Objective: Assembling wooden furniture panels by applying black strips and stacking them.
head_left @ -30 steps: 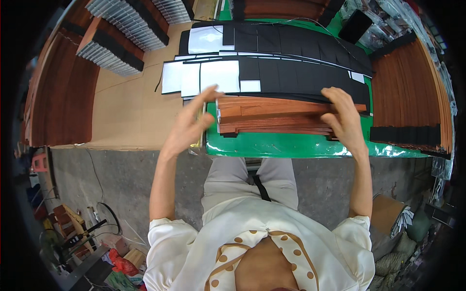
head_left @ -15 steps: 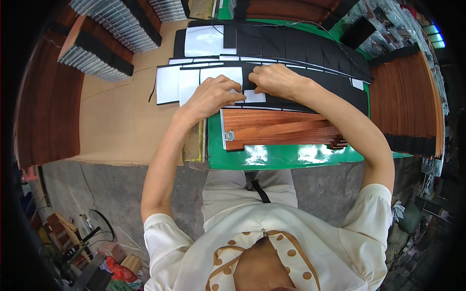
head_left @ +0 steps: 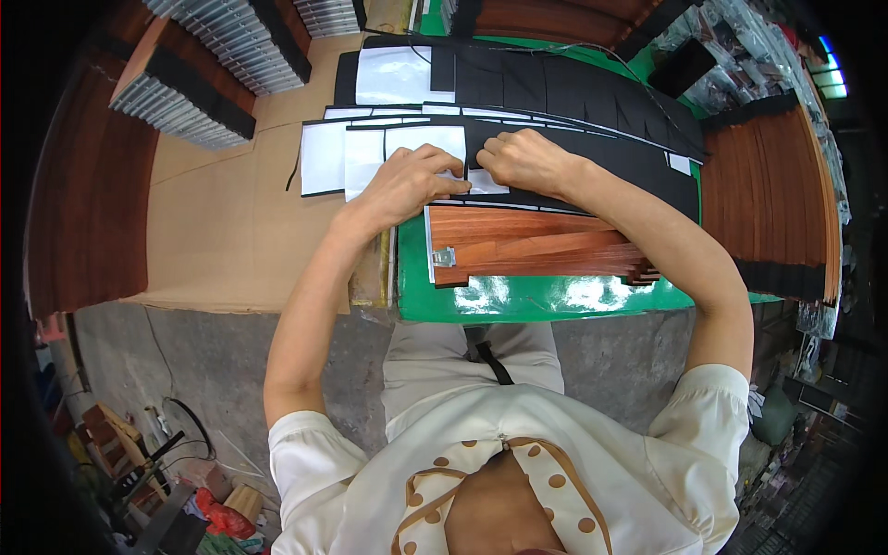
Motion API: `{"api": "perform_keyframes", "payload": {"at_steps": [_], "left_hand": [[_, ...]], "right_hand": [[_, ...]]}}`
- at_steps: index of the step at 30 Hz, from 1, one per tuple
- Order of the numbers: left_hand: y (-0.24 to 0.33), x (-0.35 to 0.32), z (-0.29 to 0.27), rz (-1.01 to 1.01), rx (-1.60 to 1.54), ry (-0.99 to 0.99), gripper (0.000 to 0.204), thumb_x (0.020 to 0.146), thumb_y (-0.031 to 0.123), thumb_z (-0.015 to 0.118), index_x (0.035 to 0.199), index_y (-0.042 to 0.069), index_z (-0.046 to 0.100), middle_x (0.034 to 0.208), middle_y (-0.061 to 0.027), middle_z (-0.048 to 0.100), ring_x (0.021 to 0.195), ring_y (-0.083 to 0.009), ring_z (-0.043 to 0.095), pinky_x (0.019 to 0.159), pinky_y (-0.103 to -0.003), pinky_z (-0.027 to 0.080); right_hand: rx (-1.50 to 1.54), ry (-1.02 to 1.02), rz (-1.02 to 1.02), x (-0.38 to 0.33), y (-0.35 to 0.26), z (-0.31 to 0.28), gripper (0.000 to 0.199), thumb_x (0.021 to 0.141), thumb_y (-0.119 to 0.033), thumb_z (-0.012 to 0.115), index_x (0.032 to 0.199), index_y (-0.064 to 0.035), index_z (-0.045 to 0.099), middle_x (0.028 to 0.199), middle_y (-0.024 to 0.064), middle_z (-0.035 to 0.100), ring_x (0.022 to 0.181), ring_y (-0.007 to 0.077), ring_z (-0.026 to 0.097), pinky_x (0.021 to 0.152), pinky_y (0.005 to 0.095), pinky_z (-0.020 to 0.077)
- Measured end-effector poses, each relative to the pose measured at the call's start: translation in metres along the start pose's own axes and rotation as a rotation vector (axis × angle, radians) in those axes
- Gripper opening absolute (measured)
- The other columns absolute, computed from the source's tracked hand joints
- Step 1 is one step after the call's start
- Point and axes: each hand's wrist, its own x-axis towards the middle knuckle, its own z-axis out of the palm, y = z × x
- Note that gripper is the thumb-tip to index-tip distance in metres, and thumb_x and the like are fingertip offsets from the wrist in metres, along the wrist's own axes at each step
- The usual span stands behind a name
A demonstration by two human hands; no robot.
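Note:
My left hand [head_left: 414, 180] rests on a white-faced sheet [head_left: 366, 157], its fingers curled and the thumb close to the index finger at the sheet's right edge. Beside it, my right hand [head_left: 527, 161] is closed in a pinch over the black sheets [head_left: 620, 162]. What either hand's fingertips hold is hidden. A small white piece [head_left: 486, 183] lies between the two hands, touching the black material. Just below them sits a stack of reddish wood-grain panels [head_left: 527, 239], with a small metal clip [head_left: 444, 257] at its left end.
More black sheets [head_left: 555, 81] with a white area lie farther back, crossed by a thin cable. Stacks of brown panels stand at the left [head_left: 92, 203] and right [head_left: 768, 194]. Metal-ribbed blocks [head_left: 185, 92] stand at back left. Cardboard [head_left: 231, 222] and a green surface [head_left: 546, 301] cover the table.
My right hand has turned slightly, its fingers drawn nearer to the small white piece and more closed. My left hand has stayed almost in place.

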Motion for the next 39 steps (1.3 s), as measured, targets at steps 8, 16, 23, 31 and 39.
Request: {"api": "perform_keyframes", "payload": {"at_steps": [8, 16, 23, 31, 39], "left_hand": [[0.002, 0.0, 0.001, -0.026, -0.024, -0.023, 0.033, 0.074, 0.008, 0.065, 0.104, 0.021, 0.069, 0.108, 0.0003, 0.061, 0.106, -0.0196, 0.053, 0.088, -0.035, 0.042], [-0.001, 0.003, 0.002, -0.016, -0.063, -0.006, 0.033, 0.073, 0.006, 0.067, 0.103, 0.019, 0.069, 0.107, -0.0002, 0.061, 0.104, -0.0223, 0.054, 0.086, -0.036, 0.044], [0.027, -0.016, -0.048, -0.384, -0.582, 0.635, 0.016, 0.089, 0.008, 0.057, 0.1, 0.002, 0.066, 0.092, -0.0057, 0.065, 0.08, -0.01, 0.059, 0.07, -0.024, 0.046], [0.165, -0.04, -0.08, -0.341, -0.488, 0.583, 0.013, 0.078, 0.01, 0.07, 0.083, -0.001, 0.067, 0.07, -0.0052, 0.063, 0.063, -0.0104, 0.058, 0.056, -0.024, 0.044], [0.208, -0.068, -0.052, -0.329, -0.486, 0.562, 0.021, 0.068, 0.003, 0.075, 0.086, -0.002, 0.064, 0.074, -0.0071, 0.062, 0.06, -0.0109, 0.056, 0.052, -0.023, 0.045]], "right_hand": [[0.058, 0.006, -0.011, -0.001, 0.007, 0.003, 0.011, 0.071, -0.01, 0.062, 0.076, -0.0014, 0.056, 0.074, 0.0112, 0.059, 0.07, 0.0264, 0.062, 0.058, 0.0351, 0.0516], [0.525, 0.01, 0.374, 0.001, 0.022, -0.018, 0.014, 0.078, -0.012, 0.058, 0.074, 0.0005, 0.064, 0.061, 0.013, 0.062, 0.057, 0.0269, 0.061, 0.057, 0.0354, 0.0485], [0.63, 0.294, 0.501, -0.012, -0.034, -0.101, 0.015, 0.08, -0.011, 0.06, 0.077, 0.0024, 0.063, 0.06, 0.0121, 0.06, 0.055, 0.0211, 0.061, 0.054, 0.029, 0.0481], [-0.078, 0.688, 0.078, -0.045, -0.119, -0.123, 0.017, 0.059, -0.008, 0.063, 0.074, -0.0037, 0.057, 0.069, 0.0038, 0.054, 0.061, 0.0165, 0.057, 0.054, 0.0274, 0.0485], [-0.197, 0.731, 0.04, -0.073, -0.171, -0.118, 0.018, 0.06, -0.007, 0.062, 0.076, 0.0002, 0.059, 0.07, 0.0067, 0.056, 0.068, 0.0172, 0.06, 0.063, 0.0308, 0.0526]]}}
